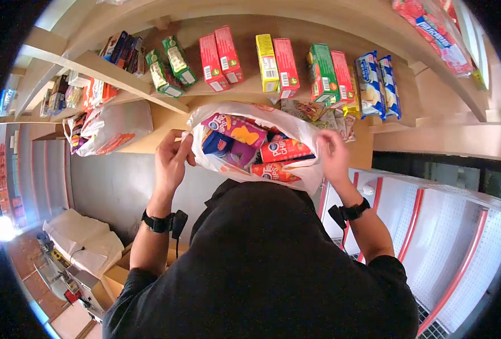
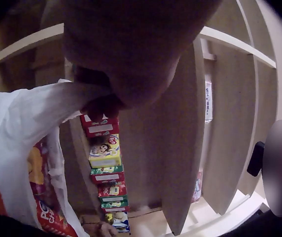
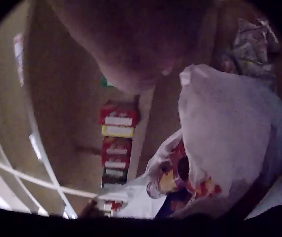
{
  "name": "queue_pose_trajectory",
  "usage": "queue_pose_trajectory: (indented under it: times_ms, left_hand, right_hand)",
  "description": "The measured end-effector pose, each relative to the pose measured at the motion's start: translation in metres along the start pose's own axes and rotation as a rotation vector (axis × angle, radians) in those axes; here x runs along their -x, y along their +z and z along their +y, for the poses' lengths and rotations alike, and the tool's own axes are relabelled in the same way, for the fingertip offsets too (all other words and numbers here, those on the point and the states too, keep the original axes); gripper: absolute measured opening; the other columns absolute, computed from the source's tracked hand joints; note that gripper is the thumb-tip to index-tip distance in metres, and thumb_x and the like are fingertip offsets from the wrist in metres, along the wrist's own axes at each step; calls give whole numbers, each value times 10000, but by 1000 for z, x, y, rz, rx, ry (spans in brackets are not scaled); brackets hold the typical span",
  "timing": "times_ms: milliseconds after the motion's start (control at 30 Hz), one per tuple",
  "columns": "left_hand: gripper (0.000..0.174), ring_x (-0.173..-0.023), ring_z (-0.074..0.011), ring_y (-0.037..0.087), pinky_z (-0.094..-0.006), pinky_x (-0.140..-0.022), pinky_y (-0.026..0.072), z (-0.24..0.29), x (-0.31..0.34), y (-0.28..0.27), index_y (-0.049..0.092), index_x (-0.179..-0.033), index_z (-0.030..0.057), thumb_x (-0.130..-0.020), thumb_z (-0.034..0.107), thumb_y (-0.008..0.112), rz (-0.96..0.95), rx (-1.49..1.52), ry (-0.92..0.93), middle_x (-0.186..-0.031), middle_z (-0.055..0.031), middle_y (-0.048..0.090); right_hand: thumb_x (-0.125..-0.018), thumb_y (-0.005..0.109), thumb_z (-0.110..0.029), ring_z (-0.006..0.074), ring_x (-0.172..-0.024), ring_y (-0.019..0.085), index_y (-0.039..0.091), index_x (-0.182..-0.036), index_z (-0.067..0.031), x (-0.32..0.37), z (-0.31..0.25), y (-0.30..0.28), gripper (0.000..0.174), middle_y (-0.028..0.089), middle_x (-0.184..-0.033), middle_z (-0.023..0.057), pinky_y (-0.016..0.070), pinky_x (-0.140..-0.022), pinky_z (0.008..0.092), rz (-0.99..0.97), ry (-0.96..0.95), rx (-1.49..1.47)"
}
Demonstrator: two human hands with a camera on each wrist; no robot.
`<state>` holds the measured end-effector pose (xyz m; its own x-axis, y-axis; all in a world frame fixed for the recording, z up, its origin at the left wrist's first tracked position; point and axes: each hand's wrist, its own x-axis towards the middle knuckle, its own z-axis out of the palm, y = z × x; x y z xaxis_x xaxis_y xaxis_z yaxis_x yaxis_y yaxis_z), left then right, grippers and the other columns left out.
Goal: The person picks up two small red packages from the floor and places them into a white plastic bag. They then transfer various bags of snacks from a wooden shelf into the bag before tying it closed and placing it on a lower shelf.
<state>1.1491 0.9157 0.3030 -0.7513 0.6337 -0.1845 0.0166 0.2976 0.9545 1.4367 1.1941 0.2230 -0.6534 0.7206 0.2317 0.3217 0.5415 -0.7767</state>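
Note:
A white plastic shopping bag point(image 1: 228, 111) stands between the hands with its mouth spread. Inside lie a purple chips pack point(image 1: 236, 130), red chips packs point(image 1: 284, 150) and a dark blue item point(image 1: 216, 144). The left hand point(image 1: 173, 159) pinches the bag's left rim between thumb and fingers; in the left wrist view the plastic is drawn up to those fingertips. Blurred, the right hand point(image 1: 334, 158) is at the bag's right rim with loosely bent fingers. From the right wrist, that hand point(image 3: 136, 64) appears beside a raised bag corner, with a gap between.
Behind the bag, a wooden shelf holds red boxes point(image 1: 212, 62), green boxes point(image 1: 322, 73) and blue-and-white packs point(image 1: 370, 85). Flat packets point(image 1: 335, 121) lie behind its right side. Another filled bag point(image 1: 115, 127) sits left. White shelving with red edges point(image 1: 414, 217) stands at right.

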Motion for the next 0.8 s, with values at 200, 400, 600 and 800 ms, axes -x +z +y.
queue_pose_trajectory:
  times_ms: [200,400,600,800]
  left_hand:
    - [136,-516,-87,558,-244,-512,407,-2,-4,0,602,-1046,13,-1031,148,599,-14,-2,5,-590,-39,608]
    - [152,-518,-97,559,-254,-521,414,-8,-5,-3,608,-1039,34,-1026,184,618,-1,16,-2,-597,-40,613]
    - [148,-525,-100,554,-263,-549,437,-2,-7,1,607,-1039,47,-1029,194,616,-9,43,-11,-590,-30,596]
    - [192,-530,-107,565,-255,-549,429,2,-9,5,579,-1087,11,-1048,198,580,-6,74,46,-600,-53,617]
  right_hand:
    - [-918,627,-85,379,-975,673,657,-1107,-65,10,-19,15,192,697,-1034,192,551,-852,434,-891,-311,244]
    - [-855,718,-149,434,-961,688,531,-1301,-36,13,-2,-31,496,696,-978,258,548,-823,505,-963,62,700]
    - [-922,682,-228,425,-785,701,165,-1564,16,-18,-37,-32,859,695,-861,253,561,-708,514,-538,231,688]
    - [-920,662,-162,385,-926,685,476,-1439,-60,-11,-44,-11,560,667,-1023,204,560,-814,464,-427,-142,558]
